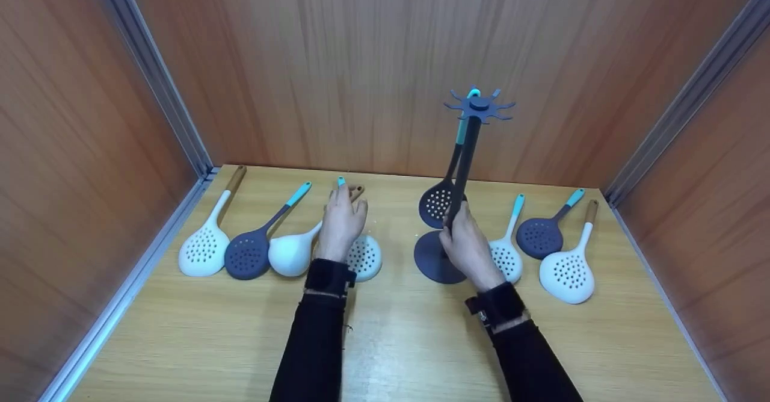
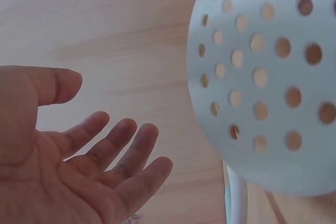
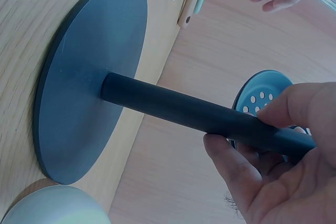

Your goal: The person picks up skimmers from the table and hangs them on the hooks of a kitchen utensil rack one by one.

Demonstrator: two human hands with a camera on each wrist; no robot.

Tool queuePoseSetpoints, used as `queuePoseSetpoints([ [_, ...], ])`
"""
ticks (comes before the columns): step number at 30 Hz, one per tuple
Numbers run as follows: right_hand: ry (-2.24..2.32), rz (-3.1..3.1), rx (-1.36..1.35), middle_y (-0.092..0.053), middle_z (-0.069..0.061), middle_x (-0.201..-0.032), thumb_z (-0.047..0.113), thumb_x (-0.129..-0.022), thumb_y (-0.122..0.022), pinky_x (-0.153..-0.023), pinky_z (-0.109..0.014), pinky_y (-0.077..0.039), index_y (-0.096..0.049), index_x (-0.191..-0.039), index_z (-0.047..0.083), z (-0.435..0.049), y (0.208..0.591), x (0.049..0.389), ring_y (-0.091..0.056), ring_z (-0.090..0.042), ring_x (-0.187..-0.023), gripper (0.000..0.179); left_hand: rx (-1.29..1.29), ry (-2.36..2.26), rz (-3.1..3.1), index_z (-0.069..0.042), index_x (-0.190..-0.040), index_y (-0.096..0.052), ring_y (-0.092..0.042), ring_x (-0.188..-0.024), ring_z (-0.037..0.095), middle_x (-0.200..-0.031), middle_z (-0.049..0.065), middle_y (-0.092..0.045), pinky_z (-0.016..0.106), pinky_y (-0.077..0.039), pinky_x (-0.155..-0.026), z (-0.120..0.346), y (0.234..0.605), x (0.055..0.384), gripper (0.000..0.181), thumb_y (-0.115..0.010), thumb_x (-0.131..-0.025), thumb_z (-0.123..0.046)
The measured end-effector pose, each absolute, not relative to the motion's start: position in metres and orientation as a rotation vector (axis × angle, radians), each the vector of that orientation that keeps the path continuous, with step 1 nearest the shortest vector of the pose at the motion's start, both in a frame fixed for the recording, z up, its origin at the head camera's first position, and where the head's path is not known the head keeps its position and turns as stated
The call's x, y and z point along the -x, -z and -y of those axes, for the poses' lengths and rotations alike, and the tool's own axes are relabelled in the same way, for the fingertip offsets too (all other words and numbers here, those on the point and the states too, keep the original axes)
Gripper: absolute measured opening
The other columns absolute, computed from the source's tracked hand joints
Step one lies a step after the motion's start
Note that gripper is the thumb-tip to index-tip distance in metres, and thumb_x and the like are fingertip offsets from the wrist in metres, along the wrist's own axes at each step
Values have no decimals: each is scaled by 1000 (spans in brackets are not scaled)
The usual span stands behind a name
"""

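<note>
My right hand (image 1: 469, 244) grips the dark post (image 3: 173, 108) of a utensil stand. Its round base (image 3: 89, 82) rests on the table, and a star-shaped ring of hooks (image 1: 479, 106) tops it. From a hook hangs a dark skimmer (image 1: 434, 202) with a turquoise handle, behind the post. My left hand (image 1: 341, 224) hovers over the utensils left of the stand, fingers spread loosely and palm bare. Close to it are a white skimmer (image 2: 262, 93), whose wooden handle is partly hidden by the hand, and a white ladle (image 1: 290, 255).
Farther left lie a dark skimmer (image 1: 246, 256) and a white, wooden-handled skimmer (image 1: 203, 250). Right of the stand are a white skimmer (image 1: 506, 262), a dark skimmer (image 1: 539, 238) and another wooden-handled white skimmer (image 1: 567, 277). Wooden panels (image 1: 361, 77) enclose the table's back and sides.
</note>
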State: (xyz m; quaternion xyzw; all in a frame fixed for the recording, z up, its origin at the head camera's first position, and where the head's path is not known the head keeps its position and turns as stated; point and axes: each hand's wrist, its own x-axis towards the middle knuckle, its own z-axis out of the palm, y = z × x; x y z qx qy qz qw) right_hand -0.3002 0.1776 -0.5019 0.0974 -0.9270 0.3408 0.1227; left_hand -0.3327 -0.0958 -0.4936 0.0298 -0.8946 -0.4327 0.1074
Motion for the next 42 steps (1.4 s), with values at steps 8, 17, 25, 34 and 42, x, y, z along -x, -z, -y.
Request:
queuePoseSetpoints([
  [8,-1021,2722,-259,-69,-23,-127,-1,-109,-66,-100,-60,-66,-51,-146,-3,-177,501,301,-75,-42,-119,40,-199,1256,2727,-4,-169,-53,-61,-154,48,-167,27,-59,61,-51,-132,106,501,337,54,-58,-122,-31],
  [17,-1010,2733,-254,-70,-25,-127,1,-110,-66,-99,-60,-67,-50,-148,-4,-177,500,300,-75,-43,-119,41,-240,1219,2823,-2,-168,-53,-67,-143,48,-159,27,-62,61,-58,-123,108,511,338,56,-55,-122,-34],
  [25,-1005,2720,-265,-70,-23,-124,-1,-108,-68,-96,-60,-66,-50,-145,-4,-177,500,301,-74,-43,-114,40,-270,1218,2907,-1,-174,-47,-63,-156,45,-167,29,-59,58,-52,-133,108,517,340,61,-55,-122,-33],
  [34,-999,2726,-258,-68,-25,-128,0,-108,-66,-97,-62,-67,-49,-148,-4,-177,499,299,-74,-44,-120,43,-264,1209,2924,1,-173,-48,-62,-159,44,-168,31,-61,57,-52,-135,107,522,344,59,-62,-122,-24],
  [42,-997,2717,-263,-69,-24,-125,-1,-108,-67,-97,-62,-66,-51,-143,-3,-177,501,301,-74,-44,-116,39,-282,1283,2902,-3,-168,-55,-73,-142,37,-164,27,-67,52,-62,-121,109,528,348,50,-64,-121,-17],
])
